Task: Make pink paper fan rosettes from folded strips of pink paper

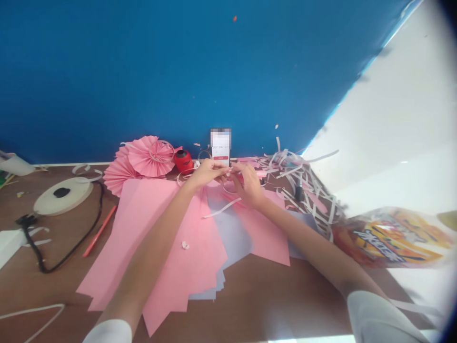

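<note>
Pink sheets (pixel 174 228) lie near both hands (pixel 209 172) (pixel 251 185) (fingertips (pixel 224 170) together)

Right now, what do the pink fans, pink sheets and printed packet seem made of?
Pink fans: matte paper, judging by the crisp pleats. Pink sheets: also matte, paper or thin card, flat with straight edges. Printed packet: probably glossy plastic film, given its shiny, crinkled look.

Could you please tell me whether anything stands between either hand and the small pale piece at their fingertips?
Nothing visible does: the left hand and right hand meet at the small pale piece, partly covering it. The smartphone stands beyond them, not between.
</note>
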